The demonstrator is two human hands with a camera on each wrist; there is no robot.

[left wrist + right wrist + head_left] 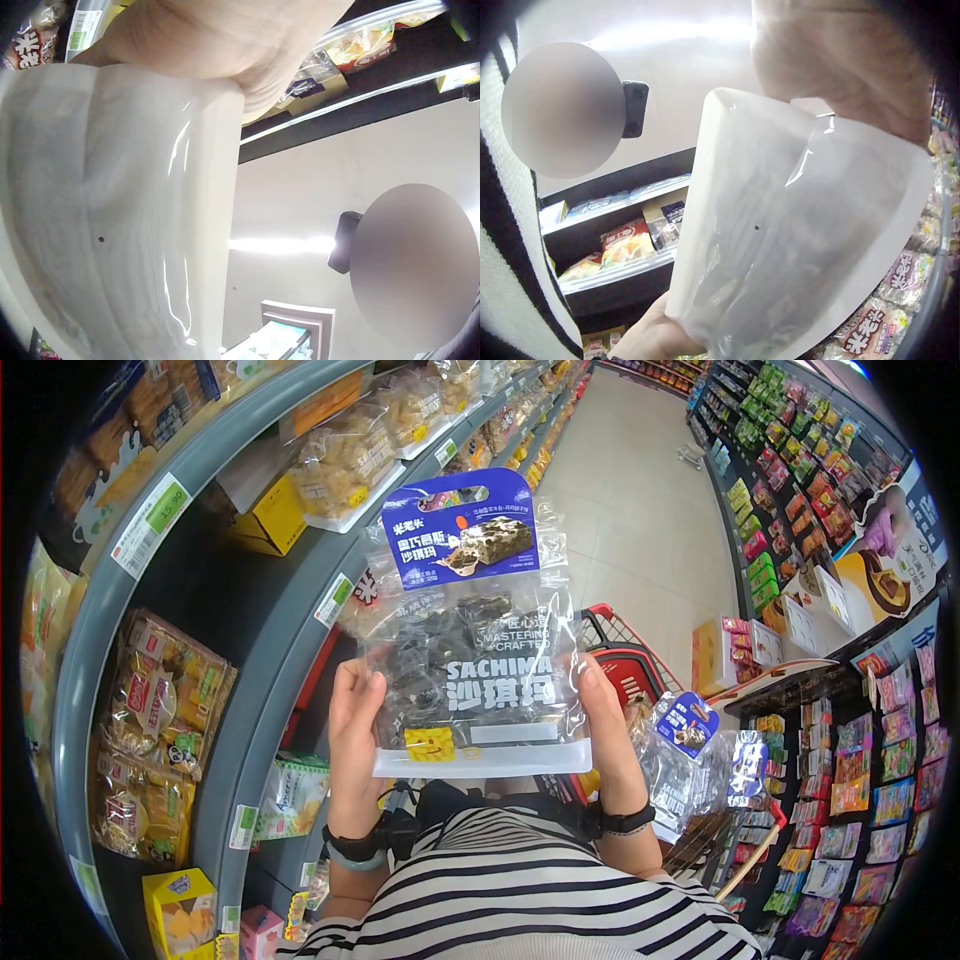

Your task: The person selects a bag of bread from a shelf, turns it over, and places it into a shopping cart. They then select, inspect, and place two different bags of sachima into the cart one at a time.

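Observation:
A clear Sachima snack bag (470, 670) with a blue header card is held upright in front of the striped shirt. The left hand (352, 725) grips its left edge, thumb on the front. On the opposite edge, the right hand (608, 720) holds the bag the same way; the fingers behind it are hidden. In the left wrist view the left hand (210, 41) lies along the edge of the bag's whitish underside (127, 210). The right wrist view has the right hand (847, 64) at one edge of the bag (780, 225).
Curved shelves (290, 590) with bagged snacks run along the left. A red shopping cart (625, 670) stands beyond the bag, and a similar blue-carded bag (690, 760) lies by the right forearm. Racks of small packets (860, 760) line the right side of the aisle floor (640, 510).

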